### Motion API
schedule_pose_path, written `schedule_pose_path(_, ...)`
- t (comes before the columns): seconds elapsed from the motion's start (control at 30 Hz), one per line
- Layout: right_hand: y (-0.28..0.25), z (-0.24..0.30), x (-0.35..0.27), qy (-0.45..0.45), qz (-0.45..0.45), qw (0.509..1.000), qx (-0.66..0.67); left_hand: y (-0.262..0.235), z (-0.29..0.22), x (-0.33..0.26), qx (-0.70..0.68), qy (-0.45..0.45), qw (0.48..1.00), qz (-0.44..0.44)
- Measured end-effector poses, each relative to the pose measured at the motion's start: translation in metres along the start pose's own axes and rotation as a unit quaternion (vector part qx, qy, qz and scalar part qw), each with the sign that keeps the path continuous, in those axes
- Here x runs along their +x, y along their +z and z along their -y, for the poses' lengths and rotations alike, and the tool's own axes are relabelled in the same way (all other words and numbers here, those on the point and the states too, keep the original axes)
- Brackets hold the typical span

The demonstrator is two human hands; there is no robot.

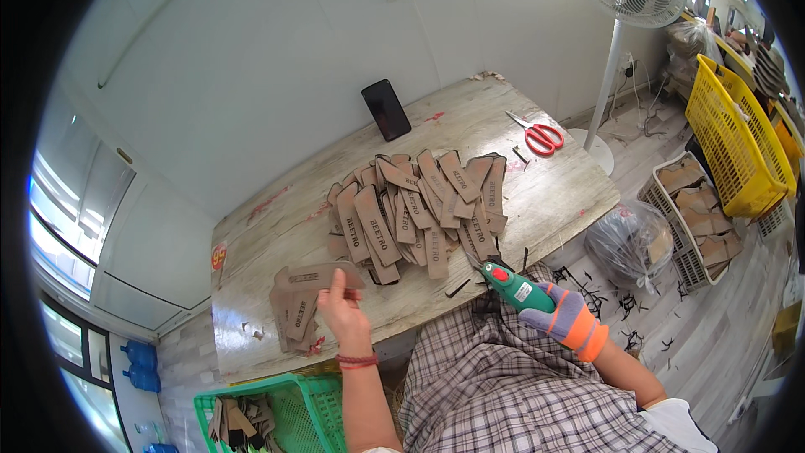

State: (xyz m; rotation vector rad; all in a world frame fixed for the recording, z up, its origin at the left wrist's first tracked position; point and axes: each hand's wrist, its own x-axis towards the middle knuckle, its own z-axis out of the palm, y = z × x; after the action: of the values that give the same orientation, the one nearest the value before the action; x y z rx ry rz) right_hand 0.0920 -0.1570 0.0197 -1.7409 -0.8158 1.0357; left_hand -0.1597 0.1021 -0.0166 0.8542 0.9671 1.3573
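Observation:
My bare left hand [343, 316], with a red cord round its wrist, pinches a brown leather-like strip [312, 275] with printed lettering. The strip is above a small stack of similar pieces [293, 315] at the table's left front. My right hand [568, 319], in a purple and orange glove, is closed round a green cordless electric cutter [520, 288] with red buttons. Its tip points at the near right edge of a big heap of brown strips [402, 214] in the middle of the table. Dark trimmed slivers [458, 288] lie close to the cutter.
The pale wooden table [277, 235] also bears a black phone [386, 110] and red-handled scissors [541, 136]. A green basket [302, 403] with scraps stands below left. On the right are a fan [616, 67], a clear bag [631, 239], a white crate [662, 193] and a yellow crate [729, 143].

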Motion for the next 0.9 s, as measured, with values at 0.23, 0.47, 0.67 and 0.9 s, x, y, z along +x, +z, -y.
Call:
schedule_pose_path(0.23,0.003,-0.007,-0.002,0.007,-0.012,1.0,0.013,0.027,0.015,0.06,0.162,0.033,0.985,-0.041)
schedule_pose_path(0.47,-0.001,-0.002,-0.004,0.008,-0.008,1.0,-0.012,0.084,0.032,0.095,0.502,0.236,0.831,-0.047)
schedule_pose_path(0.67,-0.002,-0.003,0.001,0.022,-0.018,0.999,0.026,0.089,0.024,0.047,0.116,0.212,0.97,0.034)
schedule_pose_path(0.9,0.006,0.015,0.008,-0.004,-0.024,0.998,0.061,0.114,0.006,-0.054,-0.109,-0.014,0.979,0.172)
